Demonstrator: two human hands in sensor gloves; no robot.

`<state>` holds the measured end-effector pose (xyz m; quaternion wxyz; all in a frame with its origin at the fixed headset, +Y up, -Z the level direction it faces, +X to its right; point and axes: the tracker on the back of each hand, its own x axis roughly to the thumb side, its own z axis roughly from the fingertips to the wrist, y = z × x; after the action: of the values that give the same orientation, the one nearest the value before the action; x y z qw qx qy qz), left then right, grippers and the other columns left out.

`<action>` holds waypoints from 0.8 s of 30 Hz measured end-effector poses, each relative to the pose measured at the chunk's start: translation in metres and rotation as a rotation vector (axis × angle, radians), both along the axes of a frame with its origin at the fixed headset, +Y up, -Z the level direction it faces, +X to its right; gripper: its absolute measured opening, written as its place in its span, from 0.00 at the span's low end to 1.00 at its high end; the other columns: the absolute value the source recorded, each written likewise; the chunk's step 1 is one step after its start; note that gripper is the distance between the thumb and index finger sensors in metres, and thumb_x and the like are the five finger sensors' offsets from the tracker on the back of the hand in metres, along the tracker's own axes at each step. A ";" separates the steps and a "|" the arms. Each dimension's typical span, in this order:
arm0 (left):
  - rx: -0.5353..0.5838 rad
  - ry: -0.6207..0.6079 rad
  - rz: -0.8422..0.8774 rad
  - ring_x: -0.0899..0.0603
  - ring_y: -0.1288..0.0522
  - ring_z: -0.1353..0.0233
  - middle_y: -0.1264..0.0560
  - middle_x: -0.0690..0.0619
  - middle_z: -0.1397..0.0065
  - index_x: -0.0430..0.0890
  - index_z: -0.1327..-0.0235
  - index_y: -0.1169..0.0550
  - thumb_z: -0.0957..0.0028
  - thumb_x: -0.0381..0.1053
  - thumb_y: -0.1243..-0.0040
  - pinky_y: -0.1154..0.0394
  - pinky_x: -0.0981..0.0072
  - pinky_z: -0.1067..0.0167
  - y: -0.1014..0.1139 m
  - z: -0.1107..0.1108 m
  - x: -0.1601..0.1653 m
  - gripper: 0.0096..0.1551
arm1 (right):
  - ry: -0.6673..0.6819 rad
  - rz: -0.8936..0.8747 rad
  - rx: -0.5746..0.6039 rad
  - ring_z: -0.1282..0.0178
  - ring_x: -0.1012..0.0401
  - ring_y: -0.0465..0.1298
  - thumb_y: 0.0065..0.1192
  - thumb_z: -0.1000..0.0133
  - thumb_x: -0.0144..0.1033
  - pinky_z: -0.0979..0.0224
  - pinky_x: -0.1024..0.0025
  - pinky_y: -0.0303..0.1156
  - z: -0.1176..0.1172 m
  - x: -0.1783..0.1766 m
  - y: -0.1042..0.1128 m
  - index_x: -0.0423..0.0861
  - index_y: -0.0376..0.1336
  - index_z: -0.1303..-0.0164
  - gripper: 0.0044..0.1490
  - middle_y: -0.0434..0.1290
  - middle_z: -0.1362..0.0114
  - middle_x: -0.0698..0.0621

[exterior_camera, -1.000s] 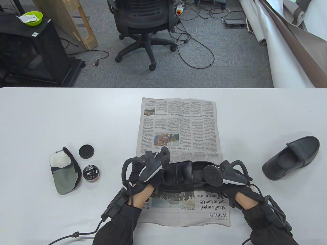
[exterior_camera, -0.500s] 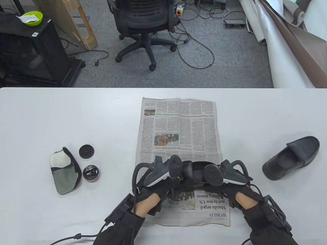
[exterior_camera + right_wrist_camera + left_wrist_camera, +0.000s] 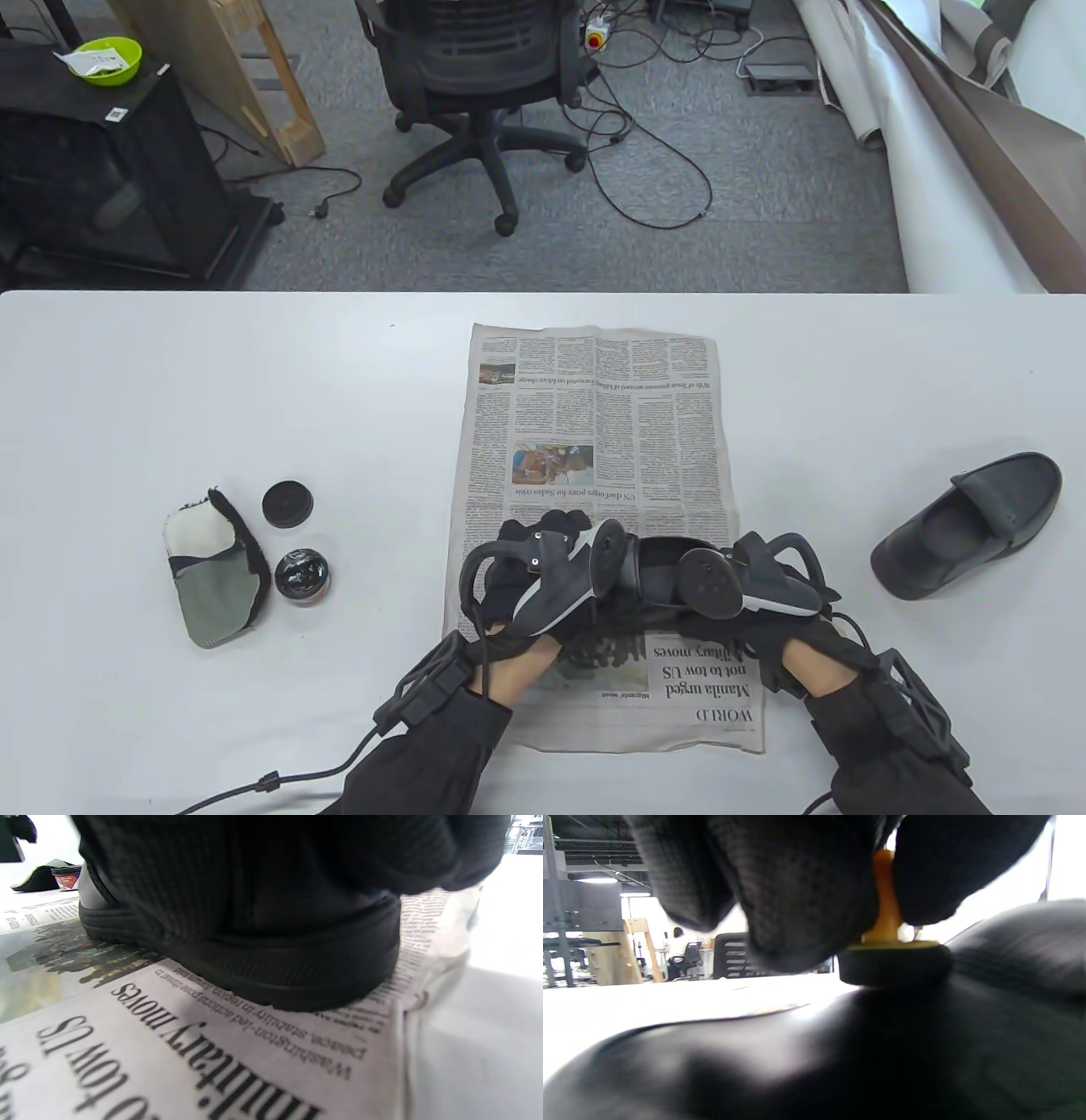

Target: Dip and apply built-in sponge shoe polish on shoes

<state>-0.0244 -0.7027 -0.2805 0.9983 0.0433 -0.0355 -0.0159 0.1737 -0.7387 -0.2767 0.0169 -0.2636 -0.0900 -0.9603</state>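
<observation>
A black leather shoe (image 3: 655, 570) lies sideways on the newspaper (image 3: 594, 407), mostly hidden under both hands. My left hand (image 3: 550, 531) is over its toe half. In the left wrist view its fingers (image 3: 806, 899) pinch the orange stem of the sponge applicator (image 3: 891, 961). The black sponge pad presses on the shoe's upper (image 3: 840, 1052). My right hand (image 3: 747, 594) grips the heel end, its gloved fingers (image 3: 275, 870) wrapped over the shoe's back (image 3: 297, 980). The open polish jar (image 3: 300, 576) stands at the left, apart from both hands.
The jar's black lid (image 3: 287, 503) and a grey-and-white polishing mitt (image 3: 208, 586) lie beside the jar. The second black shoe (image 3: 967, 526) rests on the table at the right. The table's far edge borders the floor with an office chair (image 3: 475, 76).
My left hand has slid right and a little away from me along the shoe, carrying the applicator over its upper. My right hand and the shoe have stayed put.
</observation>
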 end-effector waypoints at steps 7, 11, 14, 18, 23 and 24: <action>-0.124 0.081 -0.032 0.57 0.13 0.69 0.12 0.49 0.58 0.46 0.52 0.15 0.55 0.62 0.27 0.17 0.55 0.44 -0.001 -0.006 -0.033 0.26 | -0.002 -0.001 -0.004 0.65 0.57 0.78 0.75 0.61 0.56 0.38 0.52 0.75 0.000 0.000 0.000 0.58 0.75 0.57 0.25 0.75 0.47 0.55; -0.201 0.092 -0.049 0.57 0.13 0.70 0.12 0.49 0.59 0.46 0.53 0.15 0.55 0.63 0.26 0.17 0.55 0.44 0.005 -0.003 -0.044 0.26 | -0.004 0.002 -0.004 0.64 0.57 0.78 0.75 0.62 0.56 0.38 0.51 0.75 0.000 0.000 0.000 0.58 0.75 0.57 0.25 0.75 0.47 0.56; -0.265 0.054 -0.018 0.57 0.12 0.69 0.12 0.49 0.59 0.46 0.52 0.14 0.55 0.63 0.26 0.16 0.55 0.45 0.008 0.002 -0.044 0.26 | -0.004 0.002 -0.005 0.65 0.57 0.78 0.75 0.61 0.56 0.38 0.52 0.75 0.000 0.000 0.000 0.58 0.75 0.57 0.25 0.75 0.47 0.56; -0.350 -0.037 0.079 0.58 0.08 0.67 0.09 0.49 0.56 0.47 0.51 0.14 0.56 0.62 0.24 0.15 0.58 0.47 0.009 0.010 -0.031 0.26 | -0.005 0.003 -0.002 0.65 0.57 0.78 0.75 0.61 0.56 0.38 0.52 0.75 0.000 0.000 0.000 0.58 0.75 0.57 0.25 0.75 0.47 0.56; -0.293 -0.122 0.194 0.59 0.07 0.67 0.09 0.49 0.56 0.47 0.51 0.13 0.57 0.61 0.23 0.14 0.60 0.48 0.009 0.021 -0.007 0.26 | -0.002 -0.001 -0.006 0.65 0.57 0.78 0.75 0.62 0.55 0.38 0.51 0.75 0.000 0.000 0.000 0.58 0.75 0.57 0.25 0.75 0.47 0.55; -0.269 -0.118 0.195 0.59 0.07 0.67 0.09 0.49 0.56 0.47 0.51 0.13 0.57 0.60 0.24 0.14 0.60 0.48 0.008 0.022 -0.005 0.26 | -0.003 0.000 -0.005 0.65 0.57 0.78 0.75 0.62 0.55 0.38 0.51 0.75 0.000 0.000 0.000 0.58 0.75 0.57 0.25 0.75 0.47 0.55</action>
<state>-0.0289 -0.6944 -0.2587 0.9881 -0.0864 -0.0917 0.0885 0.1735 -0.7387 -0.2766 0.0160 -0.2625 -0.0922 -0.9604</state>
